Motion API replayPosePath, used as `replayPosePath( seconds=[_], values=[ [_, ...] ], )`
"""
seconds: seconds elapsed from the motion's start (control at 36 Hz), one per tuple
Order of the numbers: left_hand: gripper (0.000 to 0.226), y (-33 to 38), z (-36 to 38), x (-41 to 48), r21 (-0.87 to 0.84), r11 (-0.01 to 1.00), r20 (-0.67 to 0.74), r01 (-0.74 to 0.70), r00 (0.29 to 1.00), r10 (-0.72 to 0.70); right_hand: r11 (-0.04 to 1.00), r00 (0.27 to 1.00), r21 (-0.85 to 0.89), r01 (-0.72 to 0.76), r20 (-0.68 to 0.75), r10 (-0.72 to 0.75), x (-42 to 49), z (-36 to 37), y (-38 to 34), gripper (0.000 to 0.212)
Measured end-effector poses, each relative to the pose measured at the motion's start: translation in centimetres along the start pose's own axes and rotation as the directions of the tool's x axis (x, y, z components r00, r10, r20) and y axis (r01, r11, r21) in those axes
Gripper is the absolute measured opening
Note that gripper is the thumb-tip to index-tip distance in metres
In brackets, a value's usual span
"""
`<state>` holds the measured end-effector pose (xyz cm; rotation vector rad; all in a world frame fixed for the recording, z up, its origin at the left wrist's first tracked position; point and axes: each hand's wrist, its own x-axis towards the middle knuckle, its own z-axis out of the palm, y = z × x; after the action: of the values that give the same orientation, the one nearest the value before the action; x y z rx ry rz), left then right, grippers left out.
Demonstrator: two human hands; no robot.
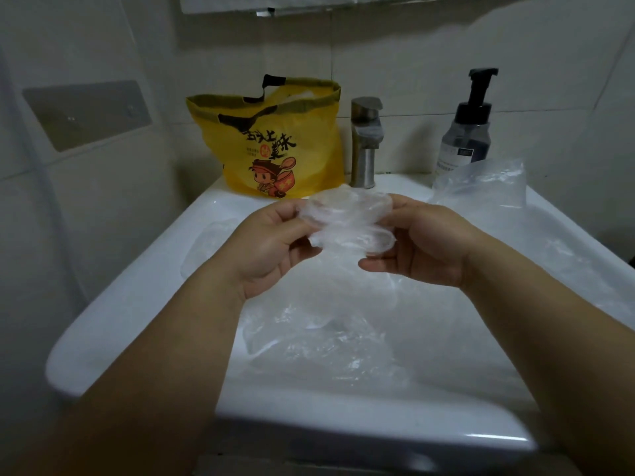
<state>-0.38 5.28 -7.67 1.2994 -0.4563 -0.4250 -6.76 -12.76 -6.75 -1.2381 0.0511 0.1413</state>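
My left hand (271, 249) and right hand (422, 245) both pinch one clear plastic bag (347, 221) over the sink (137, 304). More clear bags (326, 334) still wait below.

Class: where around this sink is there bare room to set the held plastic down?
The plastic would likely fit on the sink along its front rim, below both forearms, or at its front left corner. Crowded: the back ledge, with yellow bag, tap, pump bottle and clear bag; the basin holds crumpled film.
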Motion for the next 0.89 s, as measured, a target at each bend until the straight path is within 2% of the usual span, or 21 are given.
replayPosePath(
  seconds=[0.08,0.19,0.31,0.42,0.56,0.69,0.81,0.89],
  values=[
    [0.014,-0.1,0.1,-0.1,0.05,0.999,-0.027,0.019,0.999,-0.017,1.0,0.999,-0.008,0.023,0.038,-0.022,-0.2,-0.4,-0.2,0.037],
    [0.014,0.1,0.1,-0.3,0.097,0.995,-0.022,0.029,0.999,-0.027,0.998,0.998,-0.021,0.057,0.014,-0.057,-0.2,-0.4,-0.3,0.035],
    [0.019,0.6,0.3,-0.7,0.026,0.999,0.037,0.029,0.999,-0.03,0.997,0.997,-0.01,0.078,-0.006,-0.079,-0.2,-0.4,-0.3,0.053],
    [0.021,0.8,0.5,-0.9,-0.042,0.999,0.069,0.032,0.997,-0.029,0.996,0.998,0.054,0.068,-0.006,-0.068,-0.2,-0.3,-0.4,0.041],
    [0.027,0.5,0.5,-0.9,0.069,0.997,0.052,0.033,0.998,-0.037,0.99,0.997,0.117,0.076,-0.017,-0.074,-0.5,-0.2,-0.7,0.039],
    [0.041,0.1,0.4,-0.7,0.209,0.978,-0.027,-0.016,0.999,0.022,0.999,0.999,0.011,-0.041,0.007,0.041,-0.6,0.2,-0.3,0.05],
    [0.047,-0.1,0.4,-0.6,0.262,0.964,-0.055,-0.042,0.997,0.059,0.997,0.997,-0.071,-0.015,-0.072,0.01,-0.6,0.6,-0.1,0.026],
    [0.055,0.3,0.4,-0.7,0.165,0.986,-0.013,-0.021,1.0,0.023,0.986,0.992,-0.16,0.053,-0.104,-0.071,-0.8,0.6,-0.1,0.011]
  ],
)
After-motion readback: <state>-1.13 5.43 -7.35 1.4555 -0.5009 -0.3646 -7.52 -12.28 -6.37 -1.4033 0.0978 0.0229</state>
